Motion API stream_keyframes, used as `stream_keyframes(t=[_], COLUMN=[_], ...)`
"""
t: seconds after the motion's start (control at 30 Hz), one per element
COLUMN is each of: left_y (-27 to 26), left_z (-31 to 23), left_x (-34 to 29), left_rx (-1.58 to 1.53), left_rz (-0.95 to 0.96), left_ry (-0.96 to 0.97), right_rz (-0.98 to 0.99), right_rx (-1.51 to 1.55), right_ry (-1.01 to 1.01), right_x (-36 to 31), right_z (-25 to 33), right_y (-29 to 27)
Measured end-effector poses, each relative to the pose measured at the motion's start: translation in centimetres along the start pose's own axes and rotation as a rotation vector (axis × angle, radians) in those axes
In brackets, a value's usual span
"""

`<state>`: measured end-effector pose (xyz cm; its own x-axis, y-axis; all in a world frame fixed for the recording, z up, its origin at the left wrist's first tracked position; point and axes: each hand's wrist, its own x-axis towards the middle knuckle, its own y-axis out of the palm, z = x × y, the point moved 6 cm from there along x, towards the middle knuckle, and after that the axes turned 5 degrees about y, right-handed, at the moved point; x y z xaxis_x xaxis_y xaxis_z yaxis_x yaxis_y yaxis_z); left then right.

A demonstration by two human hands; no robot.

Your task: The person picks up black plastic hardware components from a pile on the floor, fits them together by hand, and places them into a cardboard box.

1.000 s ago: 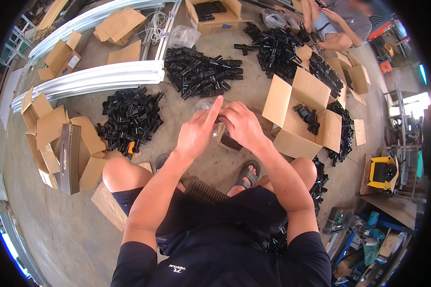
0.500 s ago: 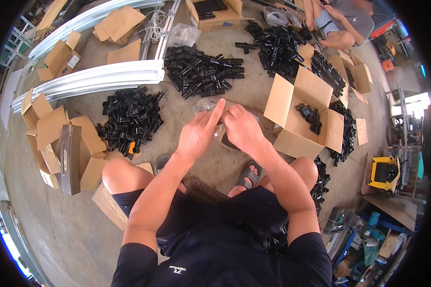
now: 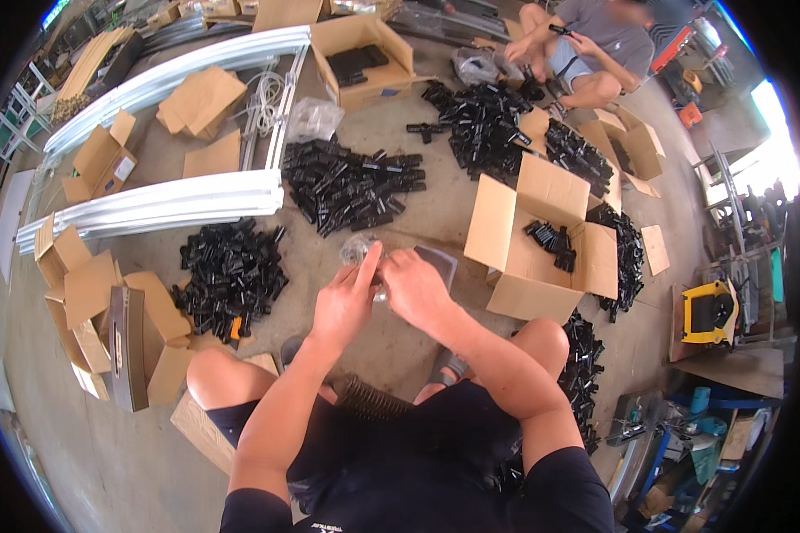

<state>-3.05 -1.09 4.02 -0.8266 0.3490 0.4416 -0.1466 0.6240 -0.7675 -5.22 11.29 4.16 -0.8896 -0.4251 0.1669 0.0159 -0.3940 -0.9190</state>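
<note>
In front of my knees, my left hand (image 3: 345, 300) and my right hand (image 3: 415, 286) are drawn together with fingers curled. The left index finger points forward along the right hand. Whatever the fingers pinch is hidden between them; a bit of clear plastic shows just below. A crumpled clear plastic bag (image 3: 356, 250) lies just beyond the left hand. Beside the right hand is a dark flat piece with a pale border (image 3: 439, 264). Further ahead spreads a pile of black tubular fittings (image 3: 351, 186).
Another black pile (image 3: 231, 275) lies to the left, near cardboard boxes (image 3: 156, 315) and white metal rails (image 3: 164, 200). An open carton (image 3: 507, 298) stands at right with a few black parts inside. A co-worker (image 3: 587, 53) sits at the far right, holding a black part.
The view has tilted up, so the piles, boxes and my hands sit lower in the picture. My hands stay together in much the same pose.
</note>
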Motion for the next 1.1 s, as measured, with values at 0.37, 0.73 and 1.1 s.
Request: stream_keyframes(t=[0.37,0.73,1.1], left_y=[-0.6,-3.3,-3.3], left_z=[1.2,1.1,1.0], left_x=[0.0,0.0,-0.8], left_rx=[-0.163,-0.478,-0.544], left_rz=[-0.045,-0.021,-0.075], left_ry=[-0.144,-0.31,-0.285], right_rz=[-0.1,0.131,0.121], right_rx=[0.287,0.67,0.794], right_ry=[-0.055,0.01,0.114], right_x=[1.1,0.6,-0.2], right_z=[-1.0,-2.2,-2.3], right_y=[-3.0,-3.2,-3.2])
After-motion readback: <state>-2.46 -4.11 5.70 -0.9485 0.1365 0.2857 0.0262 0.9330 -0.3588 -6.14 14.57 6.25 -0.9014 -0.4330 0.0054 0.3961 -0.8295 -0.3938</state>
